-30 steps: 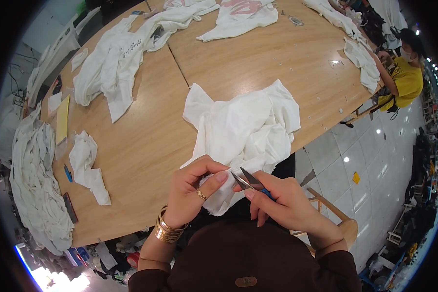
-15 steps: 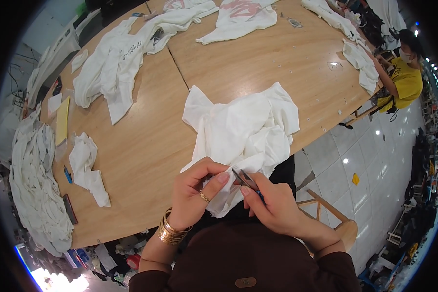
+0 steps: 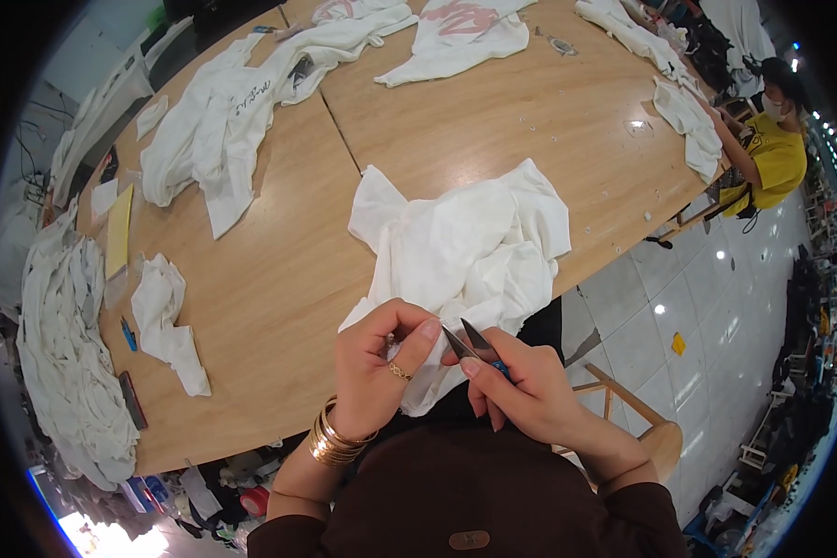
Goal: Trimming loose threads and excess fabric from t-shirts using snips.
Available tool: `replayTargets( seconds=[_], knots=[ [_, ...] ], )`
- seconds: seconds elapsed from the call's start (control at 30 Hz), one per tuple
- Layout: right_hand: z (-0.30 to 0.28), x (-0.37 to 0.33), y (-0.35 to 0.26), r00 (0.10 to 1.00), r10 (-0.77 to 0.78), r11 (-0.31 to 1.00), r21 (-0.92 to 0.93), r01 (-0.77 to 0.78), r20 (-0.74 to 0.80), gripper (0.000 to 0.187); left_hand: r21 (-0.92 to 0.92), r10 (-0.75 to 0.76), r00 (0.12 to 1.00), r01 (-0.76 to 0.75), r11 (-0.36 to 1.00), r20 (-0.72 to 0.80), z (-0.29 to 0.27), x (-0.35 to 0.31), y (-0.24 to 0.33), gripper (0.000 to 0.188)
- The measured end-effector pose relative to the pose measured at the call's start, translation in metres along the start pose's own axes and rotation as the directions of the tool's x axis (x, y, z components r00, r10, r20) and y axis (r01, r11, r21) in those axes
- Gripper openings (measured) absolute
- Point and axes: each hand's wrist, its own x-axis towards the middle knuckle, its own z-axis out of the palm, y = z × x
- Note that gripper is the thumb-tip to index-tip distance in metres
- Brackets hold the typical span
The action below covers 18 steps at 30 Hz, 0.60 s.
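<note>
A white garment (image 3: 451, 237) lies bunched on the near edge of the table, its lower end hanging over toward my lap. My left hand (image 3: 372, 363) is closed on a bit of its edge, thumb against forefinger. Gold bangles circle that wrist and a ring is on one finger. In my right hand (image 3: 530, 386) are small thread snips (image 3: 477, 344) with dark pointed blades and a blue handle, mostly covered by my fingers. The blades are spread apart, their tips beside my left thumb and the cloth. Any thread between them is too small to make out.
White garments (image 3: 209, 130) lie across the far part of the wooden table (image 3: 279, 307). At left are a heap of white cloth (image 3: 70, 363), blue snips (image 3: 128, 334) and a yellow pad (image 3: 119, 232). A wooden stool (image 3: 656, 437) stands right; a person in yellow (image 3: 777, 153) sits beyond.
The snips' blades have spread wider. My left hand has shifted very slightly, still pinching the cloth; the garment is almost unmoved.
</note>
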Motion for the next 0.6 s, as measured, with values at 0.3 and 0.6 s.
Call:
replayTargets(
  seconds=[0.3, 0.6],
  knots=[
    [0.008, 0.005, 0.019, 0.9, -0.414, 0.868, -0.355, 0.347, -0.134, 0.016, -0.13, -0.052, 0.997, 0.058, 0.99, 0.049, 0.002, 0.0, 0.001, 0.01],
    [0.011, 0.004, 0.016, 0.94, -0.286, 0.951, -0.174, 0.254, -0.188, 0.018, 0.229, 0.235, 0.972, -0.227, 0.946, -0.007, 0.003, -0.001, -0.001, 0.004]
  ],
)
